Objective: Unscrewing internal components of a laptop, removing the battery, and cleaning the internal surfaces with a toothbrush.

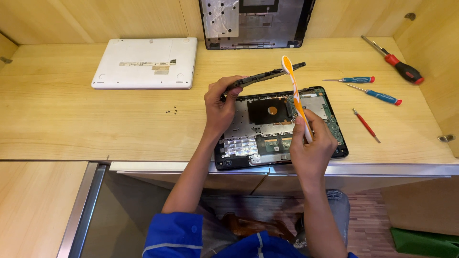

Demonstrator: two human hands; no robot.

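Head view: left hand (219, 107) pinches a thin, stiff dark panel (265, 75) by its edge, raised over the opened laptop (282, 124) on the bench (71, 124); right hand (311, 143) grips an orange-white toothbrush (295, 93), its head touching the panel; light, probably fragile, best held by its edges

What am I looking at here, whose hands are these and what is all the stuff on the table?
This is one view from a camera worn on a person's head, looking down at their own bare hands. The left hand lifts a flat dark laptop part. The right hand holds an orange and white toothbrush against it. Below lies an opened laptop base on a wooden table. Around it: a closed white laptop, four screwdrivers, some tiny screws and a removed laptop cover.
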